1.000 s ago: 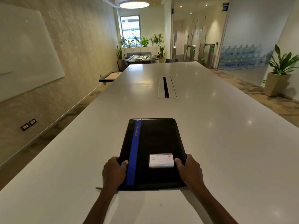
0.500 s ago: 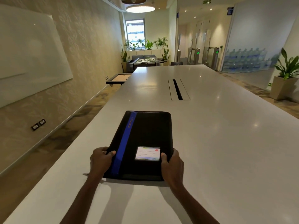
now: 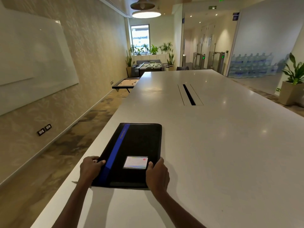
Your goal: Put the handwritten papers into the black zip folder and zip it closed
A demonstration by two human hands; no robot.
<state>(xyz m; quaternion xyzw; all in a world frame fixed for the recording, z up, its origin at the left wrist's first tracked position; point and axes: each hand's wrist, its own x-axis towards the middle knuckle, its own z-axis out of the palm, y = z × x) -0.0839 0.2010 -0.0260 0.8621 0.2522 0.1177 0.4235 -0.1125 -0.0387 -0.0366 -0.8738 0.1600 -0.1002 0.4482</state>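
The black zip folder lies flat and closed on the white table, near its left edge. It has a blue stripe down its left side and a small label card near the front. My left hand grips the folder's near left edge with the thumb on top. My right hand grips the near right corner beside the label. No handwritten papers are in view.
A cable slot sits in the table's middle farther away. The table's left edge runs close beside the folder, with carpeted floor below. A whiteboard hangs on the left wall. A potted plant stands at the far right.
The view has swung to the right and up, so the folder and hands now sit left of centre. Both hands keep their hold on the folder's near corners.
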